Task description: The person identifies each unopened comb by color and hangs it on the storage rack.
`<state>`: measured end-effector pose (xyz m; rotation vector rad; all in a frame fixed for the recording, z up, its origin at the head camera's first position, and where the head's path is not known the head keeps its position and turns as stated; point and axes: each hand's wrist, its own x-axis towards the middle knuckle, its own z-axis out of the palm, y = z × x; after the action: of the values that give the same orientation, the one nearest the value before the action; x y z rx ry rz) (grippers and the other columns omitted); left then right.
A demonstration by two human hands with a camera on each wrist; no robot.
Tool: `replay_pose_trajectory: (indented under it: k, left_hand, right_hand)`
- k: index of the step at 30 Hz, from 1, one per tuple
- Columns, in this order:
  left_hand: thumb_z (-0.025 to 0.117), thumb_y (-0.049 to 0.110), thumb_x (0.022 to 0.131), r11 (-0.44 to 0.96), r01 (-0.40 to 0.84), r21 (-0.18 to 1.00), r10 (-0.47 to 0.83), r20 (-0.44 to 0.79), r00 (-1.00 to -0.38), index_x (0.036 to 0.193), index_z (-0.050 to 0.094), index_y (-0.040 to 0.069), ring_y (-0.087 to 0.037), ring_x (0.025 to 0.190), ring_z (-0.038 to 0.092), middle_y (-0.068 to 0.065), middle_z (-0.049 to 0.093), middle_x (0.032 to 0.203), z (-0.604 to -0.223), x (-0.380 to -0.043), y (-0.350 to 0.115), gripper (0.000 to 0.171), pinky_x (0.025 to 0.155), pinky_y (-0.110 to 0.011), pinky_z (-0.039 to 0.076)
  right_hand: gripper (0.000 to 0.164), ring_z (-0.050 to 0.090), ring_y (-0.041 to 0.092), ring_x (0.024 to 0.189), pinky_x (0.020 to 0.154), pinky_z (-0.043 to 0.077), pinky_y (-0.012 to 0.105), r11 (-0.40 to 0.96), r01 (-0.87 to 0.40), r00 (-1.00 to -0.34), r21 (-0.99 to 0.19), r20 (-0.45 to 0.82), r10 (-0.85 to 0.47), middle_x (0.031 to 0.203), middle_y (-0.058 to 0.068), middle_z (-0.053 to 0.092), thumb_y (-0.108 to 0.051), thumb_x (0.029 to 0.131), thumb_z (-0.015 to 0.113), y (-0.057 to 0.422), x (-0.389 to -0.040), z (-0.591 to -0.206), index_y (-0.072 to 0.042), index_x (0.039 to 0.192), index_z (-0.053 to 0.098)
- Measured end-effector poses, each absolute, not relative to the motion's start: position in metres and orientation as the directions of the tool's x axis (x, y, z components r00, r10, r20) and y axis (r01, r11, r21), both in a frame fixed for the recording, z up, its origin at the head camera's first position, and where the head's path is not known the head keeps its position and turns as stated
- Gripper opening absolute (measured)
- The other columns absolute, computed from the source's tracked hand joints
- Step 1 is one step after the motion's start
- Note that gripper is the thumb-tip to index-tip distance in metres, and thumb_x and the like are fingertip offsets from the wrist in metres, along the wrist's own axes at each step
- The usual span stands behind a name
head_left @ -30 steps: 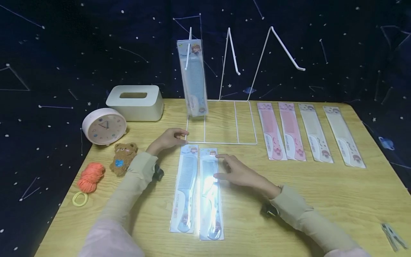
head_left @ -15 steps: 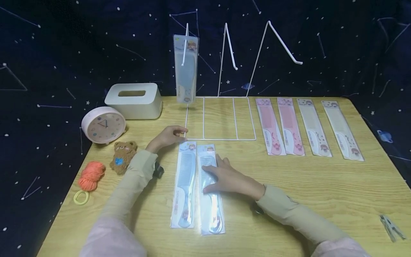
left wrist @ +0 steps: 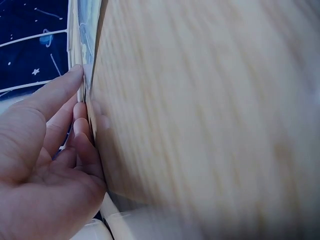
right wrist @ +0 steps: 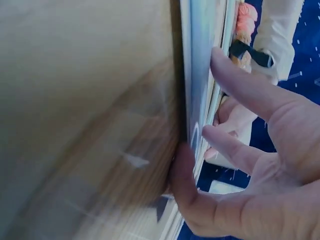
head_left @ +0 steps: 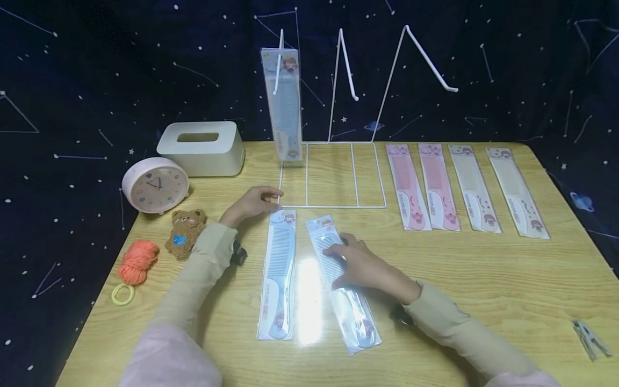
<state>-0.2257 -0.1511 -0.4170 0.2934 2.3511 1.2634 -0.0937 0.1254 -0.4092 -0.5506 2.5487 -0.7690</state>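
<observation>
My left hand pinches the front left corner of a white wire display rack; the left wrist view shows thumb and fingers at the wire. With my right hand I grip a blue packaged comb, thumb on its face and a finger at its far edge in the right wrist view. This comb is tilted, its top leaning left; whether it has left the table I cannot tell. Another blue packaged comb lies beside it on the left. One more blue comb pack hangs on the rack's left hook.
Two pink comb packs and two whitish comb packs lie at the right. At the left stand a tissue box and a clock, with a toy bear, orange yarn and yellow ring. A clip lies front right.
My right hand has taken hold of the right-hand blue comb and shifted it to the right, turning it at a slant. My left hand stays at the rack corner. The hanging pack swings slightly.
</observation>
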Motion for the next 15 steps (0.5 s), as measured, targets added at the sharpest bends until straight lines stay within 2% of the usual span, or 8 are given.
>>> replay_pose_trajectory:
  k: [4, 7, 11, 14, 15]
  left_hand:
    - [0.066, 0.012, 0.089, 0.559, -0.003, 0.829, 0.387, -0.264, -0.884, 0.130, 0.055, 0.002, -0.029, 0.117, 0.044, -0.016, 0.049, 0.136, -0.437, -0.236, -0.156, 0.044, 0.101, -0.043, 0.037]
    - [0.066, 0.012, 0.088, 0.559, -0.011, 0.829, 0.380, -0.268, -0.885, 0.129, 0.055, 0.003, -0.029, 0.118, 0.044, -0.014, 0.050, 0.136, -0.439, -0.238, -0.156, 0.044, 0.103, -0.044, 0.036]
    - [0.067, 0.012, 0.088, 0.552, -0.020, 0.834, 0.380, -0.273, -0.884, 0.129, 0.056, 0.003, -0.028, 0.116, 0.044, -0.014, 0.050, 0.135, -0.439, -0.237, -0.156, 0.043, 0.102, -0.043, 0.036]
    - [0.067, 0.012, 0.087, 0.550, -0.020, 0.835, 0.379, -0.271, -0.885, 0.129, 0.056, 0.003, -0.028, 0.115, 0.044, -0.014, 0.050, 0.135, -0.439, -0.237, -0.157, 0.044, 0.101, -0.043, 0.037]
    - [0.067, 0.012, 0.087, 0.552, -0.020, 0.834, 0.376, -0.270, -0.886, 0.129, 0.056, 0.003, -0.027, 0.114, 0.044, -0.013, 0.051, 0.135, -0.439, -0.237, -0.156, 0.044, 0.101, -0.043, 0.037]
  right_hand:
    - [0.069, 0.041, 0.045, 0.122, 0.097, 0.041, 0.056, 0.734, -0.248, -0.827, -0.632, -0.257, -0.500, 0.140, 0.030, 0.031, -0.016, 0.066, 0.085, 0.133, -0.097, -0.412, -0.008, 0.129, 0.058]
    - [0.067, 0.049, 0.036, 0.110, 0.092, 0.046, 0.049, 0.713, -0.255, -0.816, -0.654, -0.250, -0.521, 0.130, 0.026, 0.041, -0.014, 0.068, 0.083, 0.137, -0.100, -0.413, -0.006, 0.130, 0.057]
    - [0.065, 0.054, 0.033, 0.108, 0.092, 0.046, 0.045, 0.677, -0.266, -0.801, -0.687, -0.234, -0.552, 0.127, 0.024, 0.053, -0.010, 0.072, 0.080, 0.142, -0.102, -0.411, -0.002, 0.132, 0.055]
    - [0.063, 0.058, 0.028, 0.098, 0.082, 0.051, 0.038, 0.645, -0.258, -0.797, -0.719, -0.219, -0.562, 0.116, 0.021, 0.061, -0.007, 0.077, 0.075, 0.144, -0.102, -0.405, -0.001, 0.135, 0.051]
    - [0.063, 0.058, 0.025, 0.088, 0.075, 0.052, 0.035, 0.636, -0.252, -0.799, -0.730, -0.213, -0.562, 0.109, 0.020, 0.062, -0.006, 0.078, 0.073, 0.144, -0.103, -0.402, -0.001, 0.136, 0.049]
